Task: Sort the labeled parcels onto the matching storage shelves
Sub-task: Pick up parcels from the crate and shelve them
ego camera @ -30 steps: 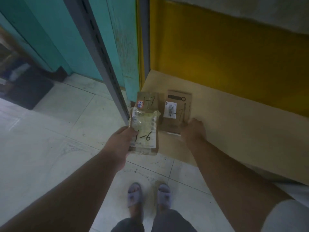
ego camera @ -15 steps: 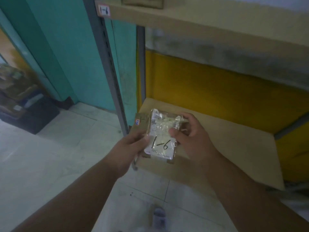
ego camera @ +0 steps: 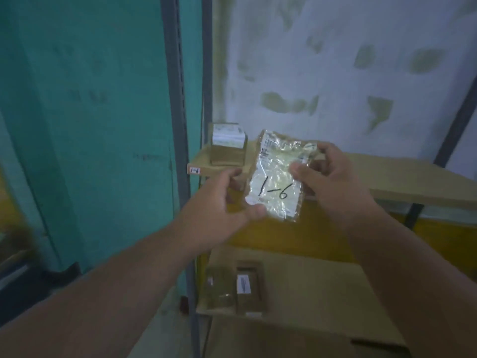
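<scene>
I hold a flat parcel [ego camera: 277,177] wrapped in shiny clear plastic, marked "1-6" in black, upright in front of a wooden shelf [ego camera: 387,182]. My left hand [ego camera: 219,202] pinches its lower left corner. My right hand [ego camera: 327,177] grips its right edge, thumb on the front. A small tag [ego camera: 195,170] reading "1-6" sits on the shelf's left front edge. One cardboard box [ego camera: 227,146] with a white label stands on that shelf at the far left.
A lower wooden shelf [ego camera: 309,293] carries two flat brown parcels [ego camera: 236,288] at its left end. Grey metal uprights [ego camera: 178,99] frame the rack on the left, against a teal wall [ego camera: 90,99]. A patchy white wall [ego camera: 335,73] lies behind.
My view rose from the bottom shelf to the shelf tagged 1-6. My right hand left the parcel on the bottom shelf and took hold of the 1-6 parcel, which both hands lifted.
</scene>
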Available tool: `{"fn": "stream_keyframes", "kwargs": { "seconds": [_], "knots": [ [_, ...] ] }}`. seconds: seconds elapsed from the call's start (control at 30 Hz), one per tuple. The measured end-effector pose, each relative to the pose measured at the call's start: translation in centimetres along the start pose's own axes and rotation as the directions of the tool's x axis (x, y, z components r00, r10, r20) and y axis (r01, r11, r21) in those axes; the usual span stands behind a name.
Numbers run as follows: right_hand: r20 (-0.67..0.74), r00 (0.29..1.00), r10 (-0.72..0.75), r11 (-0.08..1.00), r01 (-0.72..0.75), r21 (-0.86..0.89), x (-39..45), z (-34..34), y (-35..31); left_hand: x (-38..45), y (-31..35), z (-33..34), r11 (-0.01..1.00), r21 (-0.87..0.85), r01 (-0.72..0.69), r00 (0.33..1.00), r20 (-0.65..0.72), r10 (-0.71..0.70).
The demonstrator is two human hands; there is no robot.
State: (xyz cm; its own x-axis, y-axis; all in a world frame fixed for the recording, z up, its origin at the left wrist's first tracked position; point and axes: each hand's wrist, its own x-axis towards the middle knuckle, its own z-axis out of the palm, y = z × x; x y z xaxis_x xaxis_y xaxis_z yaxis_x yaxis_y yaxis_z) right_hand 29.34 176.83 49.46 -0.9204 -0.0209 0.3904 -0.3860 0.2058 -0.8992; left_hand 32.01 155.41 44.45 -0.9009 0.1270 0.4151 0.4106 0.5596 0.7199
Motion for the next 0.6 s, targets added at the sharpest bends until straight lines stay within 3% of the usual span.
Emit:
{"fn": "stream_keyframes", "kwargs": {
  "seconds": [0.17, 0.6],
  "knots": [
    [0.009, 0.996, 0.086, 0.992, -0.086, 0.097, 7.0, -1.6, -1.8, 4.3, 2.8, -1.1, 0.988, 0.133, -0.078, 0.997, 0.017, 0.077],
    [0.2, 0.914, 0.353, 0.929, -0.317, -0.192, 21.6, -0.9, 4.4, 12.2, 1.1, 0.8, 0.959, 0.274, 0.071, 0.988, -0.153, -0.029]
  ]
}}
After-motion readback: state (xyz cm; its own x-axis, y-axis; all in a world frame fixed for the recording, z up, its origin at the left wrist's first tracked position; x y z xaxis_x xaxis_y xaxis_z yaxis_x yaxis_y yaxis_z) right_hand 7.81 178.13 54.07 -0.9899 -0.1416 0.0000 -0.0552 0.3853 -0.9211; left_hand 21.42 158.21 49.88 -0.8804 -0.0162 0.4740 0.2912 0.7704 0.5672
